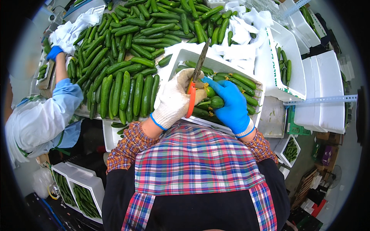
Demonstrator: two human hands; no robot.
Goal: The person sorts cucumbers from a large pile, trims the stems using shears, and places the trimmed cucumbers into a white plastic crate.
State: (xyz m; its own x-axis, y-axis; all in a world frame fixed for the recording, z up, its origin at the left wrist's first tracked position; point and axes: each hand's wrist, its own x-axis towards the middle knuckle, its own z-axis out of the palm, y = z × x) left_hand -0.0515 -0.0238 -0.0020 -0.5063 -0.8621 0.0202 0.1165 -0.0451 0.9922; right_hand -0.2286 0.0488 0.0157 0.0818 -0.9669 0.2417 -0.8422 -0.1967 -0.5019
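Note:
My left hand (177, 95), in a white knit glove, is closed around a pair of scissors (191, 99) with orange handles; the dark blades point up and away from me. Beside it my right hand (231, 102), in a blue glove over a knit one, grips cucumbers (216, 102), their stem ends and yellow blossom turned towards the scissors. How many it holds is hard to tell. Both hands are over a white foam box (261, 99), in which more cucumbers (244, 81) lie in rows. Part of the box's contents is hidden under my hands.
A large heap of cucumbers (138, 34) covers the table beyond and to the left. White cloths (241, 31) lie behind the box. Another foam box (268, 72) stands to the right, near a metal tray (270, 121). At the left, a co-worker's blue-gloved hand (54, 52) reaches over the table.

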